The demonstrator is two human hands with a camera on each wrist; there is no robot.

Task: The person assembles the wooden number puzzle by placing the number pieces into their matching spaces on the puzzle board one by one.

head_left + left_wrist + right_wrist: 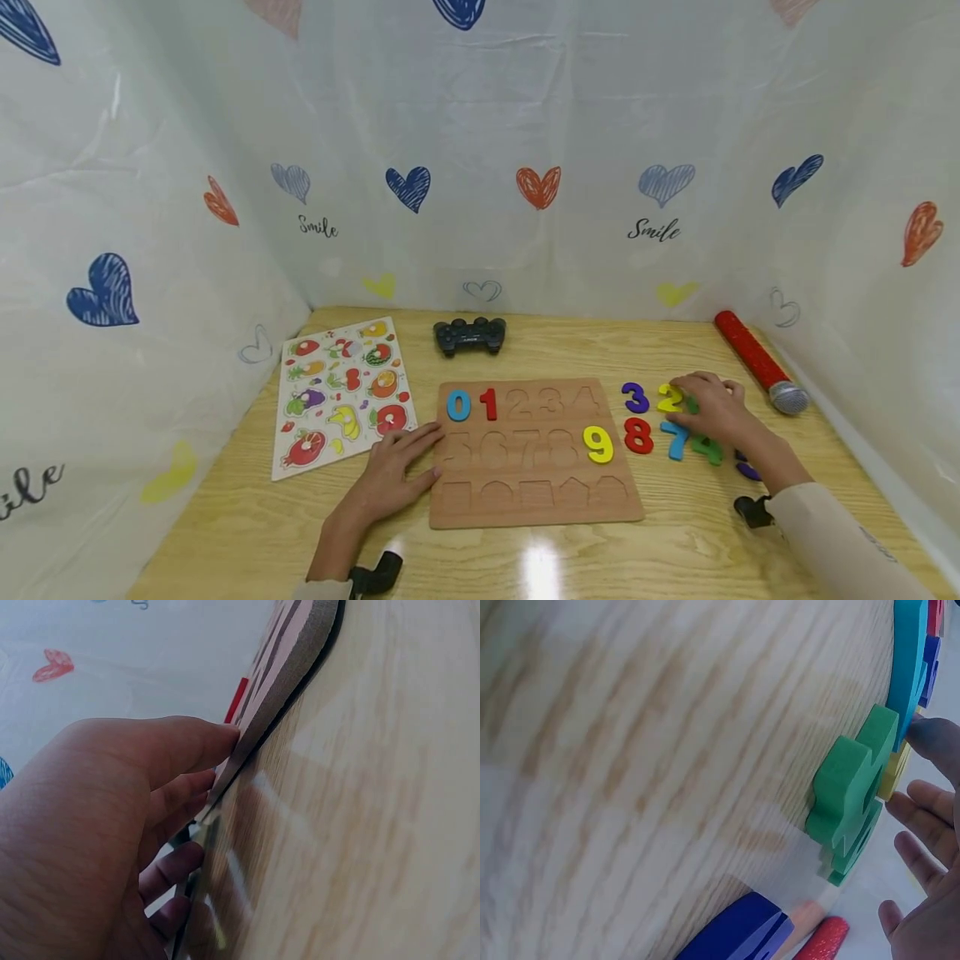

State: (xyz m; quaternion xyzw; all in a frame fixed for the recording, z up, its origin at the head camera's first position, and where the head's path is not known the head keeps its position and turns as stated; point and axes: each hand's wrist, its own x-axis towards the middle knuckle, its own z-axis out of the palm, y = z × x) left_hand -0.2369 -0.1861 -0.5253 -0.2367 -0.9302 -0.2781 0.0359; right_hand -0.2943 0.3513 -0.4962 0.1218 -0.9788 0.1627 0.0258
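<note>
My right hand (pixel 712 407) reaches over the loose number pieces and pinches the yellow number 2 (pixel 667 400) between thumb and index finger. In the right wrist view, the yellow piece (pixel 893 777) shows between the fingertips, partly hidden behind a green number 4 (pixel 840 784). My left hand (pixel 393 473) lies at the left edge of a wooden number board (pixel 528 473), fingers stretched out and thumb touching its side. On the board sit a blue 0 (pixel 458 406), a red 1 (pixel 489 404) and a yellow 9 (pixel 597 444).
Around the right hand lie a purple 3 (pixel 635 397), red 8 (pixel 638 436), blue 7 (pixel 675 440) and a purple piece (pixel 747 467). A fruit board (pixel 322 433) is left, a black game controller (pixel 470 335) behind, a red microphone (pixel 757 358) far right.
</note>
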